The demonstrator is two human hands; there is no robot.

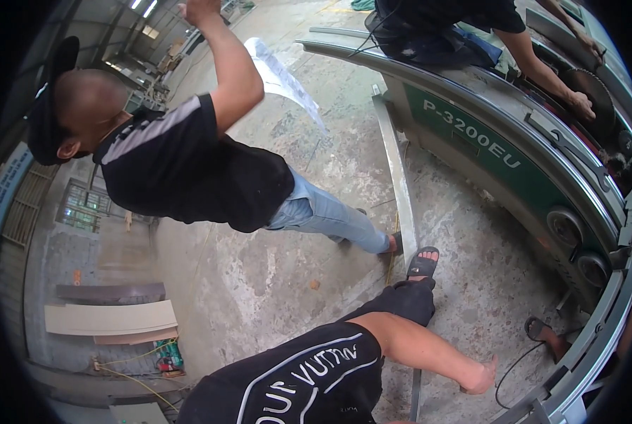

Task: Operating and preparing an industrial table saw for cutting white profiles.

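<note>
Bare hand [477, 379] near lower edge is reaching over concrete floor [471, 297], thumb out; whether it's yours or gripping anything, I cannot tell. Green-sided saw bench [485, 145] is standing up and right. Metal strip [398, 177] is running past a sandalled foot [423, 263].

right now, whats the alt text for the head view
A co-worker's hand is near a round dark blade on a green-and-grey machine. On the left stands a black-shirted person; another person in black fills the lower centre.
</note>
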